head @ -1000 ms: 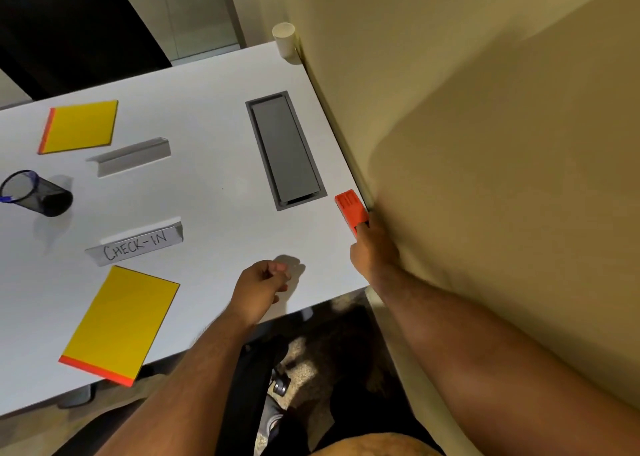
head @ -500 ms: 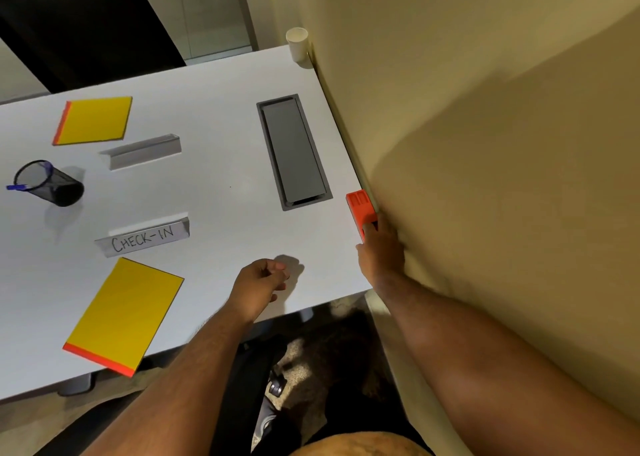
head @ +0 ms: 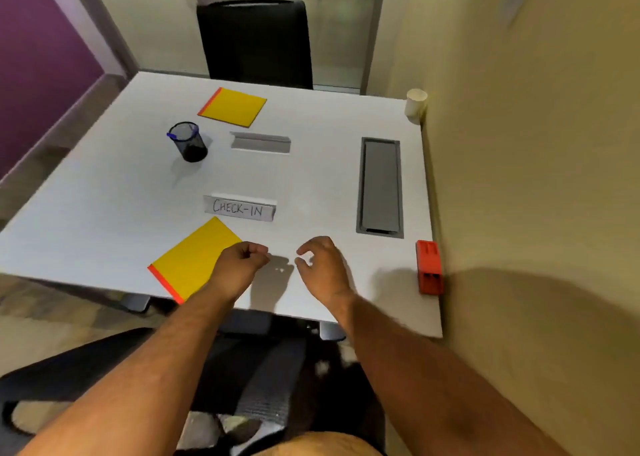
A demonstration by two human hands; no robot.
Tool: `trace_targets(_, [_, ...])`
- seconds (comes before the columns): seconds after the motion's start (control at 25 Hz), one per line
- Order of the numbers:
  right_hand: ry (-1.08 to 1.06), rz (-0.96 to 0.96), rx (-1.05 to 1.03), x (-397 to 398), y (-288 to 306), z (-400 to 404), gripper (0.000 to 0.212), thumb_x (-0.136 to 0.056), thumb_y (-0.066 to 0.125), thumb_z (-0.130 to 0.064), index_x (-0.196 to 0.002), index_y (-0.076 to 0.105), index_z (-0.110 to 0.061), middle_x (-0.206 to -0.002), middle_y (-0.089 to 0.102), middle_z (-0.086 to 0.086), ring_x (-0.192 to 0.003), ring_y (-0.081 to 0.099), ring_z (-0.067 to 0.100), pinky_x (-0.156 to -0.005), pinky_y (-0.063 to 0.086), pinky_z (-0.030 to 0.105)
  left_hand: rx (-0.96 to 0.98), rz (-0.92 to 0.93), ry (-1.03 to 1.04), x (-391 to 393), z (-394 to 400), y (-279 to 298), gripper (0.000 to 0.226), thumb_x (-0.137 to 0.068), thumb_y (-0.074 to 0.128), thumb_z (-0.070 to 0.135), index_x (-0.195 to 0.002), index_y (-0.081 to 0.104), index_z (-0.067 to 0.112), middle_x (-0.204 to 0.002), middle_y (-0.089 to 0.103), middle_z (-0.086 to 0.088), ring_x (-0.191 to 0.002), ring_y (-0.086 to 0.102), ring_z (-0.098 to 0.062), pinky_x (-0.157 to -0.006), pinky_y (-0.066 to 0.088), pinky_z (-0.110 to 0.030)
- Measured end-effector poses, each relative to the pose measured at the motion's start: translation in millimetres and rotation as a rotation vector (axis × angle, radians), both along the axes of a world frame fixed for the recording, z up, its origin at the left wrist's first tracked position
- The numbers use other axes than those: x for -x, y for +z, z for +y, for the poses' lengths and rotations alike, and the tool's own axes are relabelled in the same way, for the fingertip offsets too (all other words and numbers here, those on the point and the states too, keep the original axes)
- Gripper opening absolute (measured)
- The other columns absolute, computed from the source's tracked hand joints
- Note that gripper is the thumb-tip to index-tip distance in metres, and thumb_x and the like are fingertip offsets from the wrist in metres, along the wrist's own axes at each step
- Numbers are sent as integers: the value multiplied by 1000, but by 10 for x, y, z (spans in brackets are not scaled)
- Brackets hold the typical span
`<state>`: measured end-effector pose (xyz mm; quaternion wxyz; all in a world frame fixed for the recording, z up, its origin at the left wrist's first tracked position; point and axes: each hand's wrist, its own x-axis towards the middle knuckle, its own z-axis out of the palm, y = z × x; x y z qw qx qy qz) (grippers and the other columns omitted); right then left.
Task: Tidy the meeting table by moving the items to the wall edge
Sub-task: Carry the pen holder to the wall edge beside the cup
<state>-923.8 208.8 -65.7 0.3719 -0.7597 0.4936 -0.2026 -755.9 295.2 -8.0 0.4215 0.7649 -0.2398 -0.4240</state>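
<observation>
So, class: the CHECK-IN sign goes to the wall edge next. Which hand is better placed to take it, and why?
Probably the right hand: it hovers with loosely curled fingers just below the CHECK-IN sign, on the wall side. The left hand is fisted over the near yellow pad, farther from the wall.

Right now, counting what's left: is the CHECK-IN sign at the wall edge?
No, the CHECK-IN sign stands mid-table, left of the grey cable tray.
</observation>
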Motion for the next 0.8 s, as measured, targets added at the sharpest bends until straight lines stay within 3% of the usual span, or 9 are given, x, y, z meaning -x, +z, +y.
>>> trace_targets(0.12, [50,-29,20,-571,146,249,13,-87,73,-25,-99,72,-29,-123,54,-13,-100,68,22,-94,55,33,49,17,27,-619,300,210,23,-94,70,14,-117,69,12,-105,74,-4,-96,66,-21,-74,48,-31])
trace_targets(0.24, [68,-31,43,-1136,215,491,18,-81,71,-34,-99,70,-35,-117,50,-19,-100,66,14,-88,59,43,100,14,54,-1292,686,366,40,-81,75,31,-118,69,17,-112,74,-6,-105,69,-25,-77,50,-35])
trace_targets(0.32, [80,-36,28,-1594,339,694,19,-83,75,-29,-101,72,-34,-121,55,-10,-110,63,17,-92,58,44,106,5,54,-1787,1038,403,48,-74,72,36,-118,70,17,-115,74,-9,-107,69,-28,-79,50,-37])
trace_targets(0.44, [60,-43,5,-2286,506,1051,20,-86,78,-24,-105,74,-27,-123,58,0,-118,61,22,-100,52,39,132,21,58,-2540,1542,405,34,-86,75,28,-118,71,18,-115,73,-8,-110,68,-27,-84,53,-38])
trace_targets(0.56, [106,5,3,-2957,625,1467,23,-87,78,-21,-109,72,-22,-123,59,2,-112,60,19,-94,43,25,131,20,141,-3204,2050,412,26,-94,71,20,-120,71,17,-115,73,-4,-109,68,-23,-89,54,-40])
trace_targets(0.68, [163,39,1,-3569,724,1799,28,-88,78,-24,-114,70,-21,-126,59,3,-95,58,15,-88,44,25,133,19,242,-3776,2509,407,26,-92,73,19,-118,72,14,-113,74,-5,-107,68,-23,-90,52,-36])
trace_targets(0.8, [204,35,-18,-4158,732,1958,31,-90,78,-25,-119,67,-21,-129,58,4,-97,60,16,-88,45,27,151,15,324,-4221,2827,333,25,-93,73,16,-118,71,11,-105,71,-1,-93,65,-14,-84,49,-30])
